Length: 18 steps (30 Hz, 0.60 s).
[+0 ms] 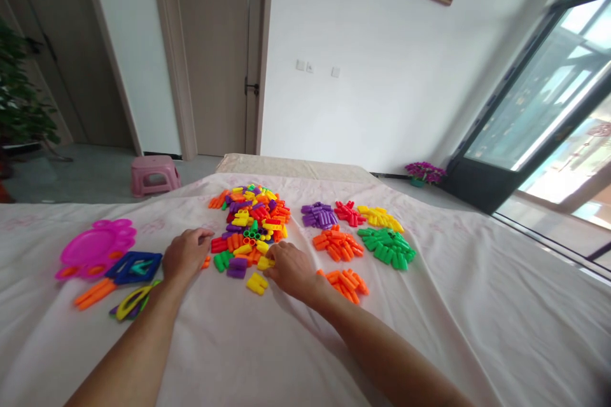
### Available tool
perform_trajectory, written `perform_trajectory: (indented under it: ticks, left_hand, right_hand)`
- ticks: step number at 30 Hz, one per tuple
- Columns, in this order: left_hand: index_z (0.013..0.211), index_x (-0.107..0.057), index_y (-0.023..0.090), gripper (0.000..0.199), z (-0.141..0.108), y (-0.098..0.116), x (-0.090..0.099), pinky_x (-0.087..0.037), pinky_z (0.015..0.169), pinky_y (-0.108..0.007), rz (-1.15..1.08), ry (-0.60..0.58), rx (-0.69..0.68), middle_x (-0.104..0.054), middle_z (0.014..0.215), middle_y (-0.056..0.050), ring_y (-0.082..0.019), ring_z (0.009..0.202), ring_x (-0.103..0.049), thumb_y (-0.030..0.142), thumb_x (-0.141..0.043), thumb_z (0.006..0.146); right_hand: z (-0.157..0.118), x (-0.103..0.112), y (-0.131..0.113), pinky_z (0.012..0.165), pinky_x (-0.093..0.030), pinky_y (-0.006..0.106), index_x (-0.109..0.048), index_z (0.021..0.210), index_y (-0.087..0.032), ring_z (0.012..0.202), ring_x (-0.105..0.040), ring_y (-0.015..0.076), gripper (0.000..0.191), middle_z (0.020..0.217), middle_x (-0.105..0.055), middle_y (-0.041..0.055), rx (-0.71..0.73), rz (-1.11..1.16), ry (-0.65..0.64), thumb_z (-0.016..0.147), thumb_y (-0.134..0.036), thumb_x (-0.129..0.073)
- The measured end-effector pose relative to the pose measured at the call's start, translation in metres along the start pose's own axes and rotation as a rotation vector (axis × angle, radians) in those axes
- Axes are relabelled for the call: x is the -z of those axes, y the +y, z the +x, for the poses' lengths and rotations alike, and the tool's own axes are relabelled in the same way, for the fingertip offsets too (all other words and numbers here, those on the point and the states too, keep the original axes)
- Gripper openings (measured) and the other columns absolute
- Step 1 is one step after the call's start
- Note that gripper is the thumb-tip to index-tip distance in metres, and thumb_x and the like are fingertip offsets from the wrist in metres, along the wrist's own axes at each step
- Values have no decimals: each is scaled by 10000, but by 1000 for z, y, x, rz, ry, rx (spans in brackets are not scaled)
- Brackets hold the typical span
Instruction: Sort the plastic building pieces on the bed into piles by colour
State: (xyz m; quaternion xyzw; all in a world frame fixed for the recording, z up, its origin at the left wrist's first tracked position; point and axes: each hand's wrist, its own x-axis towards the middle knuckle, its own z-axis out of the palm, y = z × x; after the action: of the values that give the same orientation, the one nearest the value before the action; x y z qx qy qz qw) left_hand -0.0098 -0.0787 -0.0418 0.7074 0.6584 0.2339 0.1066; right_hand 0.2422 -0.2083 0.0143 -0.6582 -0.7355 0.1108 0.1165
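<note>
A mixed heap of plastic bullet-shaped building blocks [258, 213] in several colours lies on the cloth in front of me. At its near right edge, my right hand [289, 267] pinches a yellow building block [265, 263]. Another yellow block [256, 283] rests just below those fingertips, and a purple block [237, 268] is to their left. My left hand [186, 254] is at the heap's left side with its fingers curled; what they hold, if anything, is hidden. Beside that hand an orange block [206, 262] shows partly.
Sorted piles of purple [319, 215], red [350, 213], yellow [380, 218], green [387, 248] and orange blocks [337, 243] lie right, with a nearer orange pile [347, 284]. At left are a pink plate [98, 247], a blue frame-like piece [125, 267] and a yellow ring-shaped piece [131, 303].
</note>
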Motion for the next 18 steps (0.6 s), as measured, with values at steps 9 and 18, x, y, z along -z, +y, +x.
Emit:
perform_trajectory:
  ticks: [9,18]
  left_hand:
    - [1128,-768,257,418,2,-5,-4,-489,791,-372,-33,-11,-19,-727,1266,-107,-291,1035,-684,419,-438,928]
    - [1159,-751,264,444,11,-14,-10,-489,865,-379,-30,-71,-2,-705,1300,-101,-301,1085,-665,453,-417,933]
  right_hand:
    - [-16,28,57,757,-505,271,-710,1134,-199,839,-660,159,280,1084,-701,67,32,297,272,855,-213,-732]
    - [-14,113,247,836,-494,297,-782,1076,-192,938,-699,215,267,1017,-779,74,-463,41,545,850,-292,-678]
